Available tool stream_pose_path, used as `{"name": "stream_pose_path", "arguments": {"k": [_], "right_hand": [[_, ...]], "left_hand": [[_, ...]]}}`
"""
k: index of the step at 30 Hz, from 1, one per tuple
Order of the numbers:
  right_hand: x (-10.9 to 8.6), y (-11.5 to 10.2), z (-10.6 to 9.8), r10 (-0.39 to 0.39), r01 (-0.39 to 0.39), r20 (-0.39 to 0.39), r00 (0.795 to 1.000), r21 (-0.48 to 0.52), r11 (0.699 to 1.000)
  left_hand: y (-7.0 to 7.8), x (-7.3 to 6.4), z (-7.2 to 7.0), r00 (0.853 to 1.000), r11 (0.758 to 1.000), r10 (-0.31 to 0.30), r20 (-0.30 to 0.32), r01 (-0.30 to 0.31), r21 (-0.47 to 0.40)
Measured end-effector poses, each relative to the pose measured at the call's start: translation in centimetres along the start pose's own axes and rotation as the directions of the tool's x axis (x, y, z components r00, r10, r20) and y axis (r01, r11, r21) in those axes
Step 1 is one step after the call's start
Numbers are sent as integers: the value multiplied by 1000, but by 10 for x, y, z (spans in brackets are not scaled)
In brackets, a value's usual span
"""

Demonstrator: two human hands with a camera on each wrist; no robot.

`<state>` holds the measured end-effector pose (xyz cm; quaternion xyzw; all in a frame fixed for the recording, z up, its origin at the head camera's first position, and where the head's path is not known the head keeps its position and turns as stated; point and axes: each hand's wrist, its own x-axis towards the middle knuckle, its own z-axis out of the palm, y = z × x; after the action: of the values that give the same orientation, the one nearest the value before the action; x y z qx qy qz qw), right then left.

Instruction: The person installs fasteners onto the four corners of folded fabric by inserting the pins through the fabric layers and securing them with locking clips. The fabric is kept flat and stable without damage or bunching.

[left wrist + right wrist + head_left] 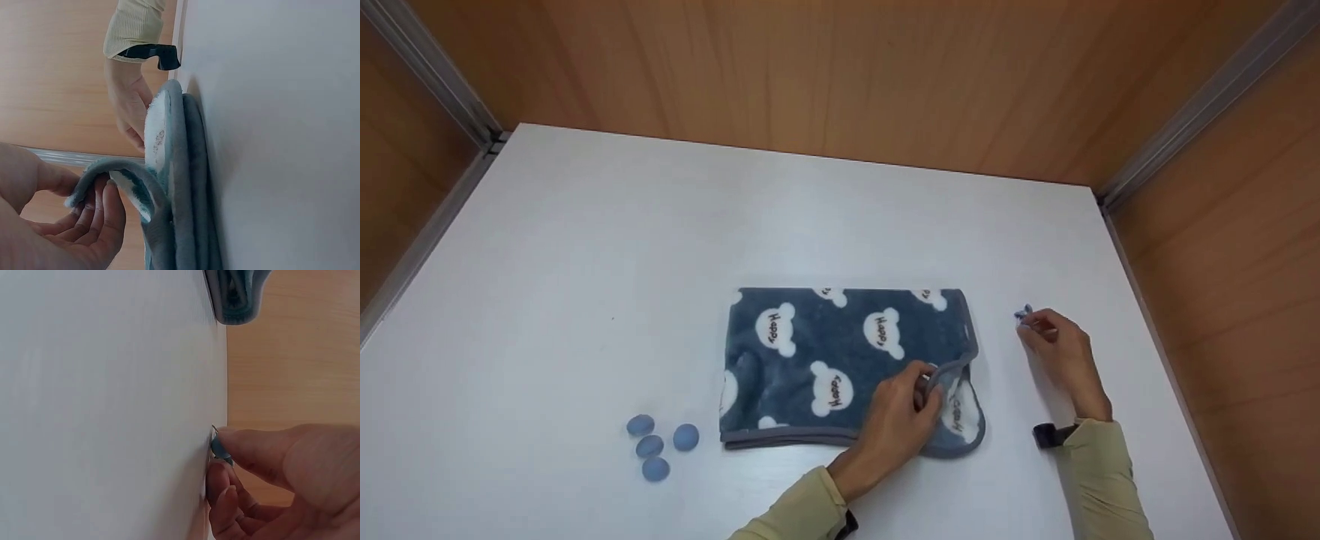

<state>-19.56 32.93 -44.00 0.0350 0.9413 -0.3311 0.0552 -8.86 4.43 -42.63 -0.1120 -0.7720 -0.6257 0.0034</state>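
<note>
L hand (901, 411) pinches up nr-R corner of folded bear-print blanket (855, 349), R of mid-worktop (547, 300); R hand (1063, 358) pinches blue pin-like pc (1023, 315) twd worktop's R edge. Folding looks done, pc not on blanket yet, 4 blue discs (649, 446) loose. R wrist view shows pc's thin tip (214, 428); head view doesn't.

On the table (585, 262) before me lies the blanket (802, 364), and to its left, by its near corner, are four pieces (686, 437): three in a row running toward me, the fourth between that row and the blanket. My left hand (898, 412) is toward the blanket's near right corner, a turned-up edge between its thumb and fingers, while my right hand (1061, 352) is off to the right, apart from the blanket, an object (1023, 313) between its fingertips. A back panel (810, 75) stands behind the table, with side panels (1237, 262) at left and right.
</note>
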Motion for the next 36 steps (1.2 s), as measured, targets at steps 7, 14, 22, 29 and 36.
{"name": "stream_pose_path", "arguments": {"k": [7,14,22,29,36], "right_hand": [[-6,3,-3,-2,2,-13,1000,-16,1000],[-17,0,-6,-34,33,-44,998,-12,999],[-29,-16,-9,-164,165,-157,974,-8,986],[-38,-26,-8,-194,195,-217,957,-20,981],[-54,-29,-7,-225,227,-232,946,-21,974]], "left_hand": [[0,0,1,1000,1000,-3,-8,4,4],[-1,-1,2,1000,1000,3,-4,-3,-19],[-2,1,1,1000,999,13,-9,-13,-39],[-4,1,-1,1000,1000,14,-10,-15,-27],[-4,0,1,1000,999,15,-12,-16,-40]]}}
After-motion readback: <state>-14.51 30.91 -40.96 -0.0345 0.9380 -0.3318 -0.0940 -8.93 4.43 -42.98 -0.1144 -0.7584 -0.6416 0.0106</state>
